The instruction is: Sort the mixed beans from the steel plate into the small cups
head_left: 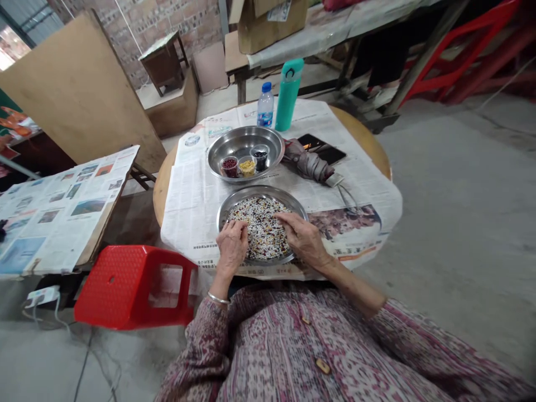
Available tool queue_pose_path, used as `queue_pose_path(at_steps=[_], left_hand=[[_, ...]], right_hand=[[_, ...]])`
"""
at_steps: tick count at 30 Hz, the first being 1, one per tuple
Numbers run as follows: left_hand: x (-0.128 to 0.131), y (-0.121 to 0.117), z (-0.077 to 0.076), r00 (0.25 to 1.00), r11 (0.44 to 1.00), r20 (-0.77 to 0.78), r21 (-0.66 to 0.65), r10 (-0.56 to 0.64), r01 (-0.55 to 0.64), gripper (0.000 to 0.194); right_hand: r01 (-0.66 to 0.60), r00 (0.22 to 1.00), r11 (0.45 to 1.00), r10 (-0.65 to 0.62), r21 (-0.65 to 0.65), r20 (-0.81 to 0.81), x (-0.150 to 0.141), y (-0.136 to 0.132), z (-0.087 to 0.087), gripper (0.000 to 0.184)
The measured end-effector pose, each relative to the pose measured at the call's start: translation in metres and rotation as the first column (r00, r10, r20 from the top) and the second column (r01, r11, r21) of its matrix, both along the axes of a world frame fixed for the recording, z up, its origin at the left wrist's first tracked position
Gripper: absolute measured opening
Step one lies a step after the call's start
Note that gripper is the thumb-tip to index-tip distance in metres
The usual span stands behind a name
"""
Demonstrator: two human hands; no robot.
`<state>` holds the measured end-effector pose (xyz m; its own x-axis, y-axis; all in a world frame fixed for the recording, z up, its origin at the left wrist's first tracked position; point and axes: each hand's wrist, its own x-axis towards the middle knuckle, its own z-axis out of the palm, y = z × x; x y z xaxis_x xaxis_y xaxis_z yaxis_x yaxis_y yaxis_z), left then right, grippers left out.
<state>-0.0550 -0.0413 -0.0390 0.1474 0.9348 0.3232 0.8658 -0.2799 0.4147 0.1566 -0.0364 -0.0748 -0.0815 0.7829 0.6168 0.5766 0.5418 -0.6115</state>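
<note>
Evidently the grain mix (266, 223) is the thing between the two hands: it lies in the near metal dish (299, 202), spread roughly round with no clear long axis. The left grip (233, 245) comes over the left rim, fingers curled in at the mix's edge; the right grip (304, 237) reaches in from the right, fingers stretched over it. Whether either pinches a grain, I cannot tell. Beyond, in the far metal bowl (215, 148), stand cups of red (229, 166), yellow (247, 166) and black pieces (260, 158); the red cup lies nearly straight ahead of the left grip, the nearer hand to it. Newspaper (184, 212) covers most of the surface (379, 156).
</note>
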Motion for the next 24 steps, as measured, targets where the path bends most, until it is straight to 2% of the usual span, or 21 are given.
queue_pose_path(at_steps=[10, 14, 16, 18, 19, 21, 24], left_hand=[[-0.002, -0.002, 0.01, 0.997, 0.997, -0.077, -0.082, -0.004, -0.003, 0.018], [0.0, 0.008, 0.02, 0.987, 0.991, -0.154, -0.133, -0.054, 0.033, 0.045], [0.005, 0.019, 0.024, 0.976, 0.984, -0.213, -0.177, -0.051, 0.013, 0.064], [0.013, 0.032, 0.025, 0.97, 0.972, -0.24, -0.235, -0.042, -0.016, 0.073], [0.018, 0.039, 0.025, 0.971, 0.964, -0.236, -0.264, -0.047, -0.017, 0.072], [0.027, 0.051, 0.023, 0.976, 0.949, -0.192, -0.314, -0.098, 0.034, 0.056], [0.04, 0.06, 0.023, 0.966, 0.916, -0.079, -0.344, -0.247, 0.206, 0.029]], right_hand=[[0.019, 0.998, 0.999, -0.021, 0.042, 0.051, -0.002, 0.003, -0.002, 0.034], [0.011, 1.0, 0.998, -0.011, 0.055, 0.008, -0.002, 0.0, 0.002, 0.029], [0.014, 1.0, 0.997, -0.013, 0.081, -0.014, -0.002, -0.002, 0.003, 0.026], [0.021, 0.999, 0.992, -0.017, 0.125, -0.03, -0.002, -0.003, 0.003, 0.024], [0.026, 0.999, 0.989, -0.021, 0.145, -0.039, -0.002, -0.004, 0.002, 0.024], [0.048, 0.998, 0.986, -0.04, 0.161, -0.057, -0.002, -0.004, -0.001, 0.024], [0.113, 0.991, 0.986, -0.102, 0.121, -0.091, -0.001, -0.005, -0.004, 0.024]])
